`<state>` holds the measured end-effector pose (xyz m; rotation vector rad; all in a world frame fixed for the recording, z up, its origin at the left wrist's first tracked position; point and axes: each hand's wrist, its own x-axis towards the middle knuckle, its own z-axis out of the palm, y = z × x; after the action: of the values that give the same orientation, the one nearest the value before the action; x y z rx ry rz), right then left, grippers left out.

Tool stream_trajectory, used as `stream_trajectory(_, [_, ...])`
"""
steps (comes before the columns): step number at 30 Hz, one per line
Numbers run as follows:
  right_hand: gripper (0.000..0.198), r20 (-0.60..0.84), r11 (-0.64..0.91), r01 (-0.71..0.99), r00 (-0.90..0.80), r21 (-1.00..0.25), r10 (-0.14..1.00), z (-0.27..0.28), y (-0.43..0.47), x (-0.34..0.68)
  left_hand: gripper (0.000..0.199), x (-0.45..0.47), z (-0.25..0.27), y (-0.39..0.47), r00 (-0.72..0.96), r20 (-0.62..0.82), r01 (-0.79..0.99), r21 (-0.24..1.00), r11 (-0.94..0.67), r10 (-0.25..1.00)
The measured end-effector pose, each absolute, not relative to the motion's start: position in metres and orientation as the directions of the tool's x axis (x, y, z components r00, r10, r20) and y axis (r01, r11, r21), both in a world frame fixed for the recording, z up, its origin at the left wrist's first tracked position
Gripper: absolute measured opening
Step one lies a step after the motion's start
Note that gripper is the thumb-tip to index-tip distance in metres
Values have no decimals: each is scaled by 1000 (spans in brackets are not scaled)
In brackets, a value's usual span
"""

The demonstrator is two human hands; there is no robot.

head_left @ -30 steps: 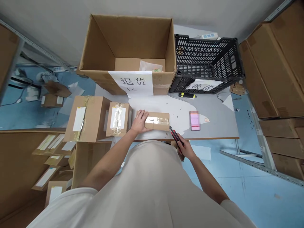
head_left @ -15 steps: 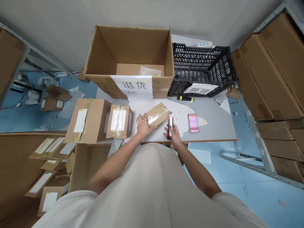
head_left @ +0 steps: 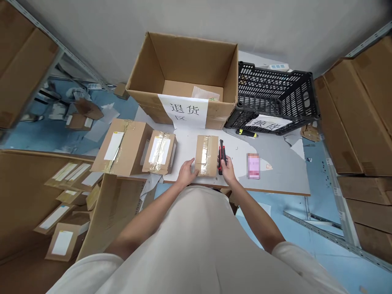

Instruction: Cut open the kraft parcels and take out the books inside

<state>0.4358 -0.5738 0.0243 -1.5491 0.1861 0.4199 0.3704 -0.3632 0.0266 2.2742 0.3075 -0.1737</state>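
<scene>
A small taped cardboard box (head_left: 212,157) lies on the table right in front of me, its long side pointing away from my body. My left hand (head_left: 186,174) is at its lower left corner, thumb against the cardboard and fingers along the left side. In my right hand (head_left: 228,170), close by the box's right side, is a red and black utility knife (head_left: 221,157), pointing away from me. Whether its blade is out is too small to tell. To the left stand a taped, labelled box (head_left: 159,153) and a larger labelled box (head_left: 122,147).
Behind sit a large open carton (head_left: 137,96) with a paper sign and a black plastic crate (head_left: 275,96). A yellow and black cutter (head_left: 247,133) and a pink blurred rectangle (head_left: 253,166) lie to the right. Low left, a big carton (head_left: 107,208) holds several parcels.
The small box has turned from slanted to straight. My left hand has shifted from its top to its lower left corner. The utility knife stays in my right hand, now tilted slightly differently.
</scene>
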Motion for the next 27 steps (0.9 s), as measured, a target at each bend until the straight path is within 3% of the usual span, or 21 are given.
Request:
stream_trajectory(5, [42, -543, 202, -528, 840, -825, -18, 31, -583, 388, 68, 444, 33, -343, 989, -87, 148, 620, -770, 120])
stream_trajectory(8, [42, -700, 311, -671, 714, -673, 23, 33, -584, 358, 69, 494, 35, -338, 997, -59, -8, 617, -787, -56])
stream_trajectory(11, [41, -745, 368, -719, 660, -590, 97, 32, -578, 346, 63, 519, 33, -340, 980, -113, -57, 633, -772, -165])
stream_trajectory(13, [41, -707, 377, -679, 702, -630, 85, 31, -574, 350, 59, 516, 31, -340, 987, -128, 8, 624, -781, -92])
stream_trajectory(18, [44, -524, 317, -478, 848, -819, -77, 31, -583, 395, 48, 458, 36, -332, 950, -155, 311, 501, -808, 271])
stream_trajectory(23, [47, -414, 257, -382, 907, -888, -83, 28, -594, 443, 49, 395, 39, -332, 903, -251, 429, 455, -781, 350])
stream_trajectory(25, [48, -398, 218, -377, 916, -900, -59, 26, -599, 450, 57, 389, 38, -334, 924, -145, 379, 481, -790, 355])
stream_trajectory(27, [50, -378, 141, -369, 925, -919, -39, 26, -609, 449, 69, 394, 37, -336, 963, 2, 233, 494, -837, 269])
